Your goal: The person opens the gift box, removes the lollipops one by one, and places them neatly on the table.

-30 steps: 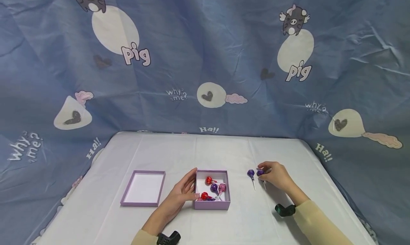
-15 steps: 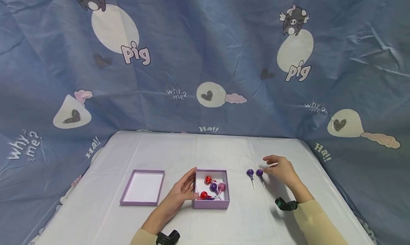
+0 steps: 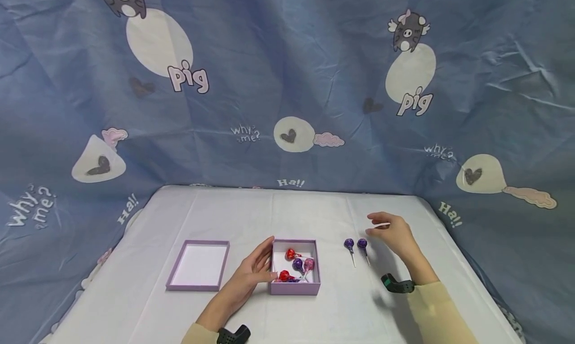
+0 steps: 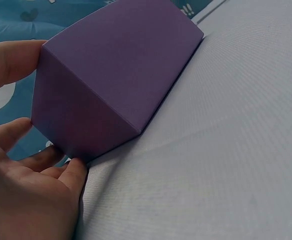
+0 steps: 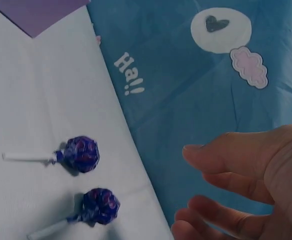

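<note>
In the head view a lilac box [image 3: 295, 289] holds several lollipops with red, purple and pink wrappers. My left hand [image 3: 249, 271] grips the box at its left side, thumb over the rim near the front corner and fingers along the outer wall. The left wrist view shows the purple outside of the box [image 4: 121, 65] with fingertips against it. Right of the box, two purple-wrapped lollipops [image 3: 349, 243] [image 5: 100, 206] lie side by side, white sticks toward me. My right hand [image 3: 395, 236] hovers just beyond them to the right, fingers loosely bent and holding nothing.
A shallow lilac lid [image 3: 197, 287] lies left of the box, its white inside facing up. White cloth [image 3: 251, 209] covers the table. A blue printed curtain [image 3: 242, 94] hangs behind and along both sides.
My right hand has let go of the right-hand purple lollipop and lifted away up and to the right, then held there. The left hand stays on the box.
</note>
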Tool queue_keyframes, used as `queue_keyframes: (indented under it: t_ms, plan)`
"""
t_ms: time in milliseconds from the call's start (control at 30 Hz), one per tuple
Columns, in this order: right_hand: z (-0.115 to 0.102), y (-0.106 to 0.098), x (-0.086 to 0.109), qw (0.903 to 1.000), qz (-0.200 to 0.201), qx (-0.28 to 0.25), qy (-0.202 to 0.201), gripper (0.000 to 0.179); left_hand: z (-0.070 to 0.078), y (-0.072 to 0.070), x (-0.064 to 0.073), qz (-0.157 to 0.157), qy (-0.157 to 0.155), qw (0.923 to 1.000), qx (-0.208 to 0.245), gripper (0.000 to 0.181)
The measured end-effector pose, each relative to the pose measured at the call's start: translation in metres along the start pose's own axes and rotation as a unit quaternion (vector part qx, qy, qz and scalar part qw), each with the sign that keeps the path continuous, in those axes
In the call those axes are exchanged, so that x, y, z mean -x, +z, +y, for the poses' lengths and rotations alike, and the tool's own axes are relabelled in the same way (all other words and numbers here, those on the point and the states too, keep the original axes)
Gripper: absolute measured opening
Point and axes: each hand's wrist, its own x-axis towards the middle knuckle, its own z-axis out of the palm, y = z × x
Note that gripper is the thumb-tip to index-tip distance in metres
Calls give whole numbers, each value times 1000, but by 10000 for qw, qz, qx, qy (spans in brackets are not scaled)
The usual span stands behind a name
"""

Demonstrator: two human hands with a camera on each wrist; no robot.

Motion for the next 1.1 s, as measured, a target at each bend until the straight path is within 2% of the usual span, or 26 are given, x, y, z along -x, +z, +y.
queue_keyframes:
  t_ms: [300, 633, 767, 967, 1100]
  plan:
    - [-14, 7, 1, 9998, -66, -161, -43, 46, -1, 0, 2, 29, -18, 10000, 20, 88]
    - [-19, 11, 3, 9992, -48, -391, 10, 41, 1, -2, 2, -13, 12, 10000, -39, 89]
    - [-24, 16, 5, 9986, -103, -521, -78, 41, 3, -2, 2, -26, 41, 10000, -23, 89]
    - [-30, 23, 8, 9973, -270, -667, -104, 41, 2, -1, 2, -75, -114, 9998, -172, 89]
    - [-35, 25, 8, 9964, -337, -757, -157, 41, 1, -1, 1, -50, -35, 9998, -167, 89]
